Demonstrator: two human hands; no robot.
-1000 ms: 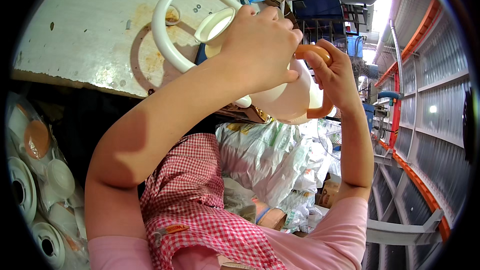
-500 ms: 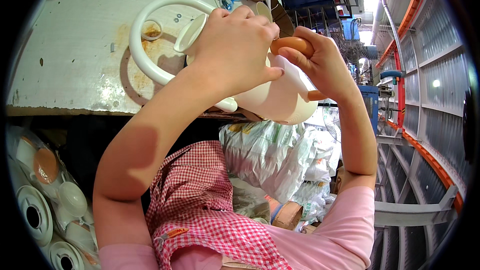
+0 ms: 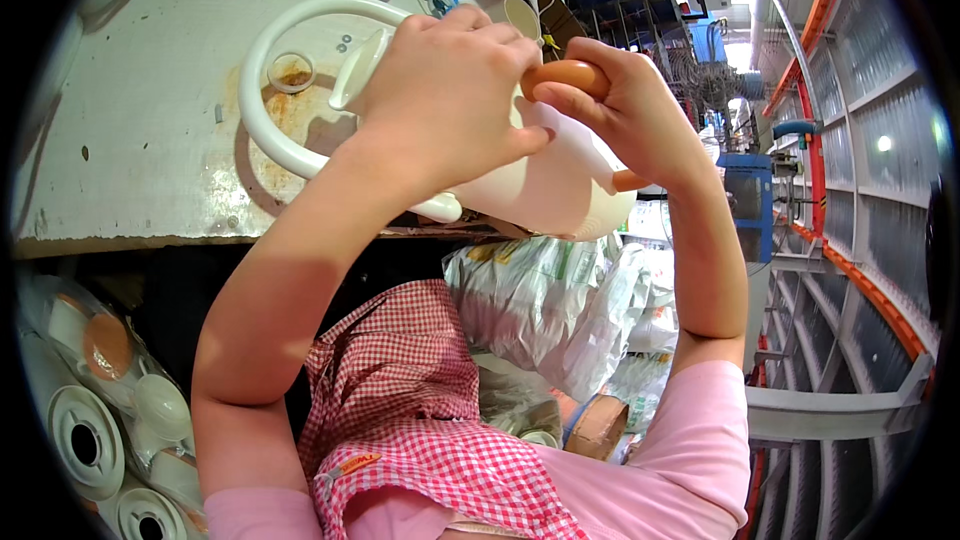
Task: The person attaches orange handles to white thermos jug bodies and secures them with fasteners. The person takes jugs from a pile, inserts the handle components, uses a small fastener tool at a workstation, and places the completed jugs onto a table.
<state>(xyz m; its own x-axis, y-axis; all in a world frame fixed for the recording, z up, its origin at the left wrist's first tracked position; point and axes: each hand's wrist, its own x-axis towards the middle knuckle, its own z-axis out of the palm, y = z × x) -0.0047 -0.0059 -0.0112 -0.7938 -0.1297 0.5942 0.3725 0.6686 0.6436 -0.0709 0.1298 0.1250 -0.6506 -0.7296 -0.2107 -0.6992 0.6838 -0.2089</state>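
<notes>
My left hand (image 3: 450,100) grips the white jug (image 3: 540,185) by its looped handle over the worn table (image 3: 130,140), while my right hand (image 3: 625,115) pinches an orange tool (image 3: 568,73) against it.

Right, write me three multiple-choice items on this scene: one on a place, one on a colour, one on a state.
1. Where is the white ring-shaped handle?
A. over the stained worktop
B. on the person's lap
C. hung from the orange beam

2. What colour is the rounded tool in the right hand?
A. blue
B. orange-brown
C. green

3. How is the white jug-shaped piece held?
A. lying loose on the worktop
B. gripped by the left hand
C. standing in a box

Answers: 1 A, the ring shows against the worktop; 2 B, its end shows orange-brown between the fingers; 3 B, the left hand wraps over its top.
</notes>
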